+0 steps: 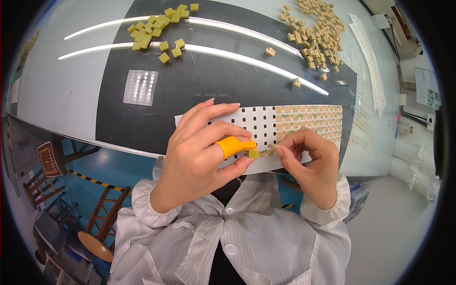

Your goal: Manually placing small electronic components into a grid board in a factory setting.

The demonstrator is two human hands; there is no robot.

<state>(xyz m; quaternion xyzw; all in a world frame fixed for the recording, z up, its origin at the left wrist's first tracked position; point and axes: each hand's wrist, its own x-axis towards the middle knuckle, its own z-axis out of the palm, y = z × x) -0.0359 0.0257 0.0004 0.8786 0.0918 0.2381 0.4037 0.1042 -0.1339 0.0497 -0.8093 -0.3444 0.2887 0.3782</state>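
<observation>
A white perforated card lies at the table's near edge, with rows of small black square holes on its left part. Small tan square pieces with green marks fill the rows on its right part. My left hand wears an orange finger sleeve with a pointed tip. Between that tip and the thumb it pinches an olive-green block over the card's lower rows. My right hand is closed in a pinch just right of the block, with a small tan piece at its fingertips.
Several olive-green blocks lie loose on the black mat at the far left. A large heap of tan pieces spreads at the far right, with a few strays. A clear gridded sheet lies at the left; chairs stand below the table.
</observation>
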